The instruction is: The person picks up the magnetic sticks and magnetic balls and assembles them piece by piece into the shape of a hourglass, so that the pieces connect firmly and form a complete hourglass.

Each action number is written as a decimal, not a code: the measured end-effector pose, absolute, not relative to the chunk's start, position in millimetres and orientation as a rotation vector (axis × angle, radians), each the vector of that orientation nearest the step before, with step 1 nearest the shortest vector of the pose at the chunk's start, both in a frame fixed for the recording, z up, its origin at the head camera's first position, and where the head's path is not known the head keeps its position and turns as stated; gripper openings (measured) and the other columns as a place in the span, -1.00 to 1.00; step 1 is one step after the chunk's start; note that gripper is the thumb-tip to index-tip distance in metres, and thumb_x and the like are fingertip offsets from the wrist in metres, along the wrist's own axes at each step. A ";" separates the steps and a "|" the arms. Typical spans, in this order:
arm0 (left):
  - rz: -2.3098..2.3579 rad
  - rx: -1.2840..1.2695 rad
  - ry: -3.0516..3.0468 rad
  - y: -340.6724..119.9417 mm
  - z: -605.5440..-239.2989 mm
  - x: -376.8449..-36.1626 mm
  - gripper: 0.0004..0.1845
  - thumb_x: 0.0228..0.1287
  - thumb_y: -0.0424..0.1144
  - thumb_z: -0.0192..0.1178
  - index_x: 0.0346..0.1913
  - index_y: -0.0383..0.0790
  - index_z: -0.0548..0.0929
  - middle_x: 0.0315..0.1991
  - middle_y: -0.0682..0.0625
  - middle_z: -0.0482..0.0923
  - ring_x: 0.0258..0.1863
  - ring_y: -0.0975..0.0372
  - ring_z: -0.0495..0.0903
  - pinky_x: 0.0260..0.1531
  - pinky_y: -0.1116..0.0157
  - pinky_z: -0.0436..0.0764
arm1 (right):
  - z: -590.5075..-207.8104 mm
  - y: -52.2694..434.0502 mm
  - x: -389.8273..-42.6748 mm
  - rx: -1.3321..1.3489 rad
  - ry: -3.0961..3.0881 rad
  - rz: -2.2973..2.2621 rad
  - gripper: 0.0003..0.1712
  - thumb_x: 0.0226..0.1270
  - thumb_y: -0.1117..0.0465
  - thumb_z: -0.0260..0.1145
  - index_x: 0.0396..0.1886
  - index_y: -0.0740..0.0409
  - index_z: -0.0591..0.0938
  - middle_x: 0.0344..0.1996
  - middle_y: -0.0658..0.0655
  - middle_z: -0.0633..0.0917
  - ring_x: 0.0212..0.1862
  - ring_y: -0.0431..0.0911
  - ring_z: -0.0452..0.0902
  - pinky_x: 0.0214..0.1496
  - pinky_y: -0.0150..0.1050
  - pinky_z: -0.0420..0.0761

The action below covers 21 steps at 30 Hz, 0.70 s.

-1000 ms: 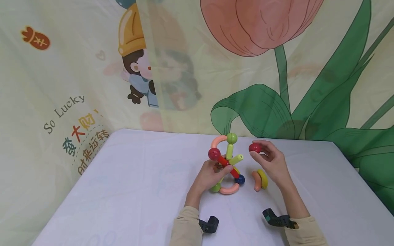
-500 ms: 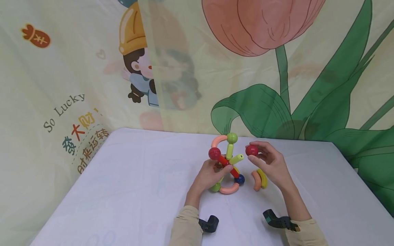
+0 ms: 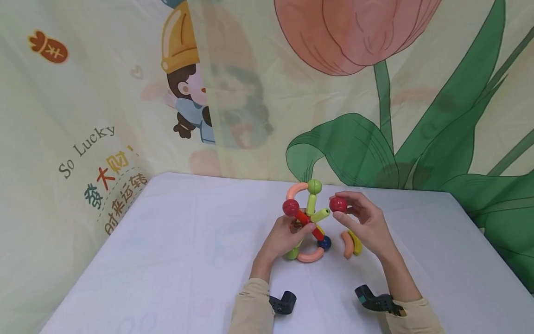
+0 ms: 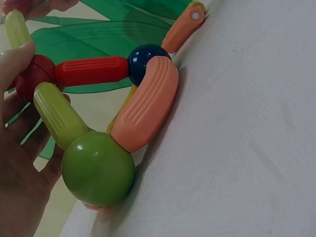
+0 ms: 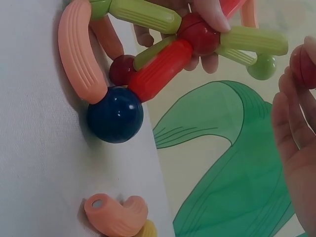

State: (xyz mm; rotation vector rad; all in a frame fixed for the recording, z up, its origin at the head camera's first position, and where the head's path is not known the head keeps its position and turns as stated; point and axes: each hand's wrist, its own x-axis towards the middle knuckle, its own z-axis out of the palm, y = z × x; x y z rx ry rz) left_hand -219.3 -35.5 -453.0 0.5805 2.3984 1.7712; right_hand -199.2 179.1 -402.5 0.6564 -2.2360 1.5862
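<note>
My left hand (image 3: pixel 283 239) grips a toy built of magnetic rods and balls, thumb over its central red ball (image 5: pixel 196 37). Red and yellow-green rods fan out from that ball; one yellow-green rod (image 3: pixel 321 215) points right with a free end. Low on the toy, a blue ball (image 5: pixel 116 114) and a green ball (image 4: pixel 98 168) are joined by a curved orange rod (image 4: pixel 148 106). My right hand (image 3: pixel 369 227) pinches a separate red ball (image 3: pixel 338 204) between thumb and fingers, a small gap from that free end. The left palm hides part of the toy's back.
A loose curved orange rod (image 3: pixel 347 244) and a curved yellow rod (image 3: pixel 355 242) lie side by side on the white tablecloth (image 3: pixel 175 260), below my right hand. A printed curtain (image 3: pixel 250 93) hangs right behind the table's back edge.
My right hand has carried the red ball slightly left, closer to the free end of the yellow-green rod. The left hand and the toy have stayed practically still.
</note>
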 end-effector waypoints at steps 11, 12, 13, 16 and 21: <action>1.782 0.596 2.381 -34.7 -451.5 -218.3 -0.58 0.21 0.05 0.23 0.10 0.09 0.44 -0.14 0.10 0.62 -0.16 0.22 0.63 -0.05 0.26 0.58 | -403.2 177.5 -198.3 0.712 -2.293 1.525 -0.43 0.08 0.47 0.37 0.14 0.21 0.48 0.00 -0.15 0.58 -0.01 -0.27 0.52 -0.03 -0.49 0.55; 1.787 0.601 2.378 -34.5 -451.3 -218.2 -0.56 0.21 0.04 0.23 0.13 0.10 0.44 -0.12 0.10 0.62 -0.15 0.22 0.62 -0.05 0.26 0.58 | -403.5 177.6 -198.5 0.714 -2.296 1.526 -0.43 0.08 0.46 0.37 0.14 0.20 0.48 -0.01 -0.15 0.58 0.00 -0.27 0.52 -0.03 -0.49 0.55; 1.789 0.607 2.379 -34.2 -451.0 -218.2 -0.54 0.22 0.04 0.23 0.17 0.13 0.43 -0.09 0.11 0.61 -0.14 0.23 0.62 -0.04 0.26 0.58 | -403.4 177.4 -198.5 0.717 -2.296 1.531 -0.43 0.08 0.46 0.37 0.14 0.20 0.48 -0.01 -0.16 0.58 0.00 -0.27 0.52 -0.02 -0.49 0.55; 1.807 0.636 2.377 -32.5 -449.7 -218.1 -0.45 0.21 0.01 0.24 0.27 0.20 0.36 -0.04 0.10 0.57 -0.10 0.25 0.58 -0.04 0.26 0.57 | -403.1 176.8 -198.6 0.733 -2.293 1.549 -0.42 0.08 0.47 0.37 0.14 0.20 0.47 -0.01 -0.16 0.58 -0.01 -0.26 0.53 -0.02 -0.48 0.55; 1.833 0.701 2.358 -25.8 -448.0 -218.2 -0.29 0.21 -0.02 0.26 0.37 0.29 0.17 -0.01 0.08 0.55 -0.04 0.29 0.55 -0.04 0.30 0.56 | -402.3 175.2 -198.4 0.750 -2.289 1.565 -0.42 0.09 0.47 0.37 0.15 0.22 0.46 -0.01 -0.17 0.58 -0.01 -0.27 0.54 -0.01 -0.49 0.55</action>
